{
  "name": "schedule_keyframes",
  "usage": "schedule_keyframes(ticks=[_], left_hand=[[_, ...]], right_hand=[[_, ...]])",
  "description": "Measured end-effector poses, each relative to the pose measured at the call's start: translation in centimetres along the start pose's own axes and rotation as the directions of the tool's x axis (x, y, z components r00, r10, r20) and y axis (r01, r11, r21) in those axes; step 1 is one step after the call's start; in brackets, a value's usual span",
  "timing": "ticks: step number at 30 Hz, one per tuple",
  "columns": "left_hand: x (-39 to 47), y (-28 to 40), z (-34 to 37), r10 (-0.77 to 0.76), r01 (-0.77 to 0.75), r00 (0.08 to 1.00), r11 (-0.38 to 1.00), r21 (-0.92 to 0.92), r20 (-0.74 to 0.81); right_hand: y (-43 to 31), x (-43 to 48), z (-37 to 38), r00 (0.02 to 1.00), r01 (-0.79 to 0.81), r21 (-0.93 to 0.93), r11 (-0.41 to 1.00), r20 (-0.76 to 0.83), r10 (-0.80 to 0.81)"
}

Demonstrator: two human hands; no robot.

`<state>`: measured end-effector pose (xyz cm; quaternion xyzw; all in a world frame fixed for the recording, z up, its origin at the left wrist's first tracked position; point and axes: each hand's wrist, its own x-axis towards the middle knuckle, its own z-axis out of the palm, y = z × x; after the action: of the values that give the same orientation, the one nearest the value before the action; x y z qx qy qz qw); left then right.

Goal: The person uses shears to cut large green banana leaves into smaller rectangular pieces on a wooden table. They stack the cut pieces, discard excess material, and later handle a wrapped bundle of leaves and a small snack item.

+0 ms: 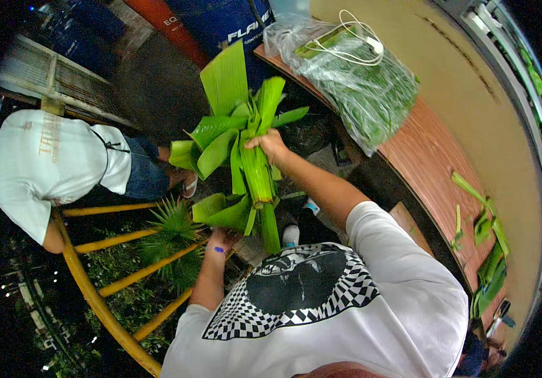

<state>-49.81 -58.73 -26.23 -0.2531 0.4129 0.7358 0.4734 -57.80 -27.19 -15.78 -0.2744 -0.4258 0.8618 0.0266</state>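
My right hand (268, 145) is closed round a bundle of broad green leaves with thick stalks (256, 175), held in front of my body. The cut stalk end points down towards me, and wide trimmed leaf blades fan out at the top and left. My left hand (223, 237) is just below the lower leaves of the bundle, partly hidden by them; whether it grips a leaf cannot be made out.
A wooden shelf (422, 137) curves along the right, bearing a clear plastic bag of greens (375, 90), a white cable (374, 46) and loose leaf pieces (490, 269). A person in a white shirt (63, 156) stands left, beside a yellow railing (75, 264). Blue drums (226, 16) stand ahead.
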Motion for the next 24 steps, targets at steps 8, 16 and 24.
schedule_keyframes(ticks=[8,16,24], left_hand=[[7.5,2.5,-3.6,-0.027,0.004,0.926,0.998,-0.06,-0.377],[22.2,9.1,9.1,0.166,-0.159,0.986,0.974,0.164,-0.029],[41.6,16.8,13.9,0.182,0.024,0.953,0.753,0.658,-0.243]], right_hand=[[6.0,9.6,-10.4,0.88,-0.366,0.249,0.897,-0.221,0.42],[4.0,8.6,-21.8,0.792,-0.308,0.392,0.867,-0.4,0.462],[8.0,4.4,-29.2,0.867,-0.122,0.416,0.901,-0.398,0.301]])
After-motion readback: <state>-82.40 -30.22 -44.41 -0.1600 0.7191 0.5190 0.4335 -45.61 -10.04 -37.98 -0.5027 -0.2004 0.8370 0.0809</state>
